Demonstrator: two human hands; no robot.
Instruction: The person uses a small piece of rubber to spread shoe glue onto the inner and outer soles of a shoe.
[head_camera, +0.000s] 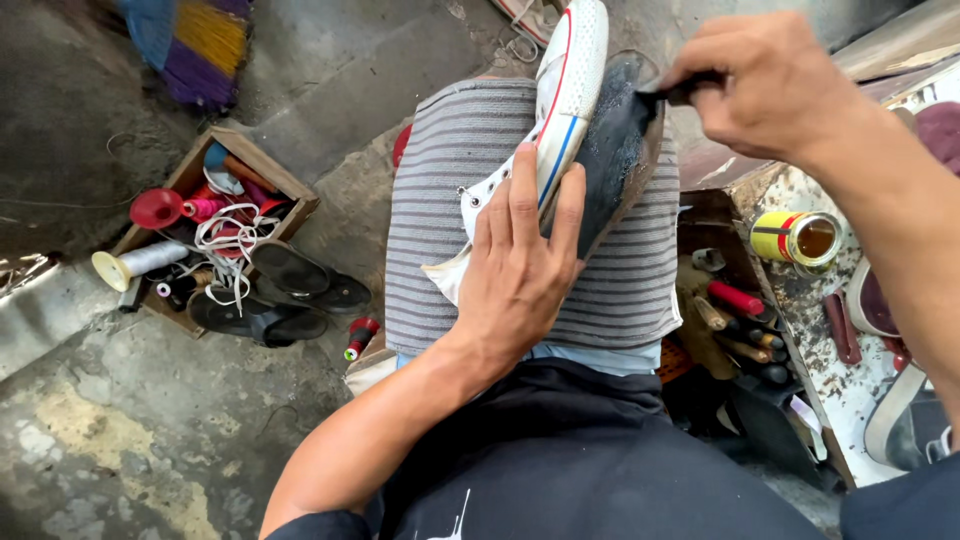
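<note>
The left hand pressed flat on a white sneaker, toe pointing away; the right hand pinched a dark brush. A yellow tin lay at right.

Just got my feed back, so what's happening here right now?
A person holds a white sneaker on its side over a striped cloth on their lap, the left hand pressing it down. The right hand holds a small dark brush against the dark sole. An open yellow tin stands to the right, a wooden box of thread spools on the floor left.
</note>
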